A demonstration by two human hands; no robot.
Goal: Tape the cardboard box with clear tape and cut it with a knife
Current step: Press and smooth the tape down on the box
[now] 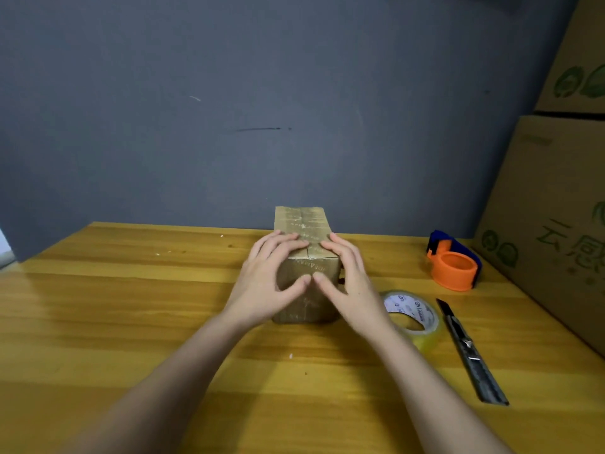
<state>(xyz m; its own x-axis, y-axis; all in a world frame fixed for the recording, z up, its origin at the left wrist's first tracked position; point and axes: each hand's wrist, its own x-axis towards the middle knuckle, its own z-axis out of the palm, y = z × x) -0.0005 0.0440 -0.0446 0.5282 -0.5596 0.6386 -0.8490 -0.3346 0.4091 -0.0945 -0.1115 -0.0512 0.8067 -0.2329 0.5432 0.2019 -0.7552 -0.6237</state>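
A small brown cardboard box (pixel 302 224) stands on the wooden table (pixel 131 306), its top flaps closed with old tape on them. My left hand (pixel 266 276) clasps its near left corner, fingers on the top and thumb on the front face. My right hand (pixel 348 280) mirrors it on the right side, and the two thumbs almost meet on the front. A roll of clear tape (pixel 417 319) lies flat just right of my right wrist. A grey utility knife (pixel 468 350) lies further right, blade pointing away.
An orange and blue tape dispenser (pixel 455 262) sits at the back right. Large cardboard cartons (pixel 556 198) are stacked along the right edge of the table. A dark grey wall rises behind the table.
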